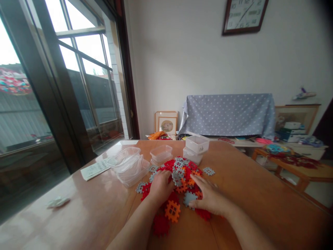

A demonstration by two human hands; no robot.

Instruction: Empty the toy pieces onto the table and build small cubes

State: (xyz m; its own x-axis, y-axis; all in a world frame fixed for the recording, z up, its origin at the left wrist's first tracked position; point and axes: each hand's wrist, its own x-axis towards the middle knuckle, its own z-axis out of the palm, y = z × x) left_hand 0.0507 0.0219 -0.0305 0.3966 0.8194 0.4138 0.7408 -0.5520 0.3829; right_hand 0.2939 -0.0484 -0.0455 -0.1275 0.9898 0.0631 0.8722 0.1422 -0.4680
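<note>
A loose heap of flat, notched plastic building pieces in red, orange and grey lies on the table. My left hand [161, 187] rests on the heap's left side, its fingers curled down and their tips hidden. A grey window-like piece [177, 176] stands tilted right beside that hand; I cannot tell whether it is gripped. My right hand [209, 196] is at the heap's right side with thumb and fingers spread. Its thumb is at a solid grey piece [190, 199]. Closer to me lie an orange window-like piece [172, 210] and a red piece [161, 224].
Clear plastic tubs [127, 165] are stacked left of the heap, by a paper sheet [95, 170]. Behind the heap stand another clear tub [161, 152] and two stacked white boxes [197, 143]. A small crumpled packet [58, 202] lies on the wooden table [241, 184] at left.
</note>
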